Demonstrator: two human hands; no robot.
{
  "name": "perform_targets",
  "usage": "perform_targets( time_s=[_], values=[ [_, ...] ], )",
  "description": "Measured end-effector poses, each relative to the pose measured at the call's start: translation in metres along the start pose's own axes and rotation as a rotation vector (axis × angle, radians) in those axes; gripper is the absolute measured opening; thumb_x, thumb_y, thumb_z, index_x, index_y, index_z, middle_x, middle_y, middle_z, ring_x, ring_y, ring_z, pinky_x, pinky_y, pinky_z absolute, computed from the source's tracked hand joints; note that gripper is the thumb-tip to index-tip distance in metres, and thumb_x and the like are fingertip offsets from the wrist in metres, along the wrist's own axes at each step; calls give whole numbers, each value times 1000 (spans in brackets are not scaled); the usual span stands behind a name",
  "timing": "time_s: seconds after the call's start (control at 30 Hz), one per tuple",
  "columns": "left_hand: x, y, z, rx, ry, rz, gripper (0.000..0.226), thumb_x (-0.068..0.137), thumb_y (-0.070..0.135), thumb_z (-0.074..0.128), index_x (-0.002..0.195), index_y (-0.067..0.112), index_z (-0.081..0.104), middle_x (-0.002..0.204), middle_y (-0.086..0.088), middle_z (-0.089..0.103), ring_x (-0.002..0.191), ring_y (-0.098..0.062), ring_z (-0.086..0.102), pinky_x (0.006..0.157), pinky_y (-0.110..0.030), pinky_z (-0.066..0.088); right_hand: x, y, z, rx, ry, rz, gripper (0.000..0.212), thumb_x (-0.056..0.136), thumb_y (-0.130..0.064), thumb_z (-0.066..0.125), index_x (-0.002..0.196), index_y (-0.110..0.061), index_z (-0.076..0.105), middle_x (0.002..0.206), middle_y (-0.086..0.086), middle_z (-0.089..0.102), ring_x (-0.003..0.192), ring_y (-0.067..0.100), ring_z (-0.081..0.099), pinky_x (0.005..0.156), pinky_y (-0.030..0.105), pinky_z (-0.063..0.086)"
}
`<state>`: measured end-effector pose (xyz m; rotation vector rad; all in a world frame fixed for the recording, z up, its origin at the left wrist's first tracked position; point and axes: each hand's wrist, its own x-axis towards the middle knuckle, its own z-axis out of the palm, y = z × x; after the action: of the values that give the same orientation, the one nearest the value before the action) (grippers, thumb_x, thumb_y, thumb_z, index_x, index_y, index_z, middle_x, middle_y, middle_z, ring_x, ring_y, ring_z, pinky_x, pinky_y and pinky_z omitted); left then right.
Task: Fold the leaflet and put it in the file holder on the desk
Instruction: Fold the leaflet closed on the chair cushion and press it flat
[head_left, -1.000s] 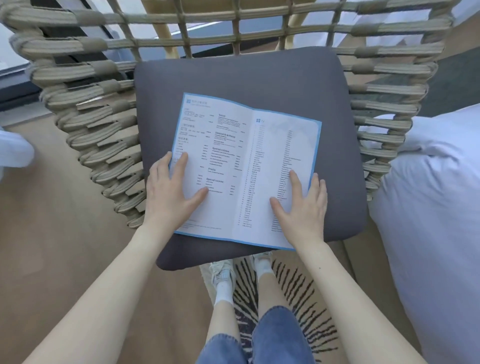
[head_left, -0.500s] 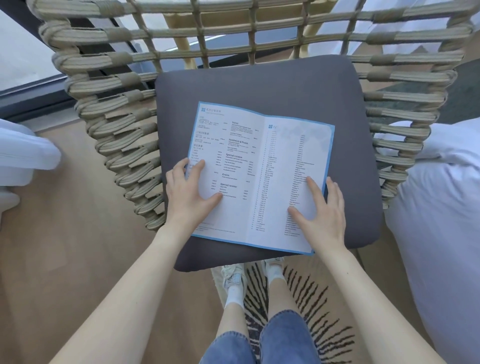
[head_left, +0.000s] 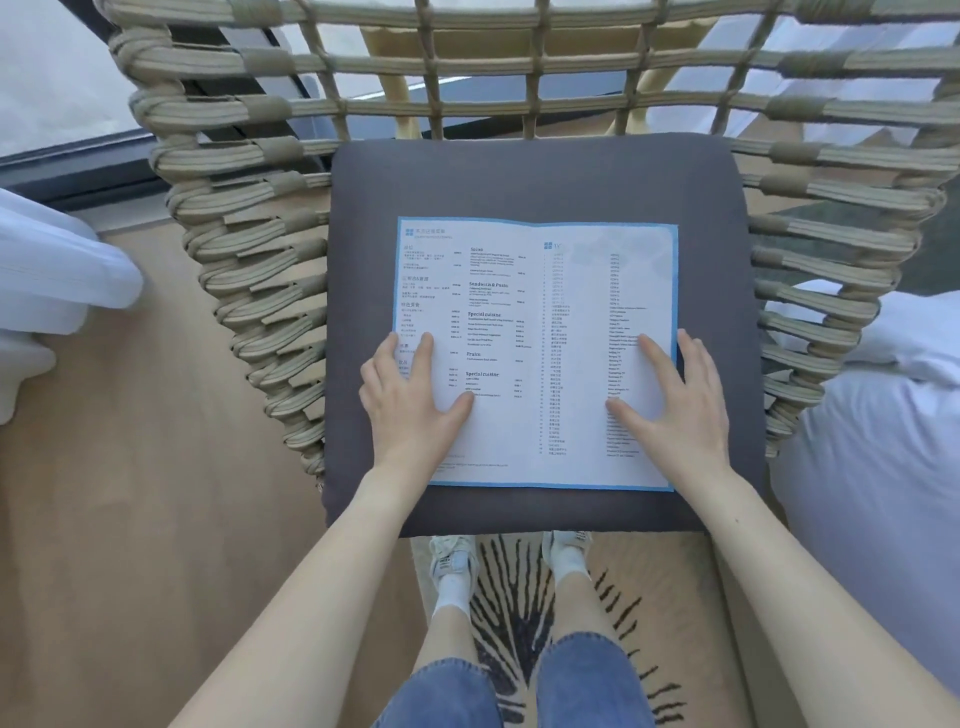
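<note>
A white leaflet (head_left: 537, 332) with a blue border and printed menu text lies unfolded and flat on a dark grey seat cushion (head_left: 530, 176). A vertical crease runs down its middle. My left hand (head_left: 408, 400) presses flat on the leaflet's lower left part, fingers spread. My right hand (head_left: 670, 400) presses flat on its lower right part, near the right edge. Neither hand grips the paper. No file holder or desk is in view.
The cushion sits in a woven rope chair (head_left: 249, 270) whose sides and back rise around it. White bedding (head_left: 893, 441) lies to the right and more white fabric (head_left: 57, 265) to the left. My legs stand on a striped rug (head_left: 519, 597) over wooden floor.
The leaflet has turned from a slanted position to lie square with the cushion's front edge. Both hands stay flat on it. The view has shifted so the chair sits more centred.
</note>
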<state>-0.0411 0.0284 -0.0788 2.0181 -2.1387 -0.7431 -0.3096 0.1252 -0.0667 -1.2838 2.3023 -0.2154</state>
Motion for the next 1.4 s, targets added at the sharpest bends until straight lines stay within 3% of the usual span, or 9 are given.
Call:
perform_targets(
  time_s=[0.3, 0.67, 0.87, 1.03, 1.17, 1.4],
  values=[
    [-2, 39, 18, -74, 32, -92, 76, 74, 45, 74, 140, 21, 47, 150, -15, 28, 131, -31, 23, 108, -47, 24, 41, 24, -33, -60, -40, -101, 77, 85, -44, 72, 151, -27, 36, 164, 12, 19, 151, 29, 11, 123, 46, 12],
    [-2, 38, 12, 54, -22, -65, 75, 78, 47, 72, 142, 20, 44, 150, -19, 30, 133, -35, 25, 108, -52, 27, 37, 24, -33, -244, -42, -179, 78, 87, -50, 61, 153, -22, 31, 161, 25, 18, 149, 39, 12, 121, 50, 15],
    [6, 54, -1, 220, 2, 138, 71, 90, 50, 51, 152, 21, 29, 163, -12, 19, 148, -31, 18, 118, -48, 11, 42, 4, -39, -239, 77, -312, 68, 96, -41, 41, 155, -10, 28, 163, 15, 23, 151, 33, 17, 121, 50, 15],
    [26, 76, 16, 262, -55, 285, 66, 97, 49, 29, 156, 19, 20, 164, -7, 13, 151, -26, 9, 121, -47, 4, 54, -22, -16, -228, 46, -371, 64, 98, -38, 29, 156, -9, 25, 164, 8, 22, 152, 29, 16, 123, 49, 11],
    [35, 71, 43, 265, -93, 334, 65, 98, 48, 25, 155, 19, 19, 164, -8, 12, 152, -26, 7, 121, -46, 1, 58, -22, 10, -240, 16, -358, 64, 99, -40, 24, 157, -14, 22, 165, 5, 19, 153, 27, 13, 123, 49, 6],
    [42, 54, 73, 328, -15, 367, 64, 99, 47, 28, 156, 18, 19, 164, -9, 14, 151, -26, 11, 122, -46, 1, 69, -4, 38, -300, 60, -381, 64, 100, -42, 27, 158, -15, 21, 165, 3, 18, 153, 24, 12, 123, 47, 3]
  ],
)
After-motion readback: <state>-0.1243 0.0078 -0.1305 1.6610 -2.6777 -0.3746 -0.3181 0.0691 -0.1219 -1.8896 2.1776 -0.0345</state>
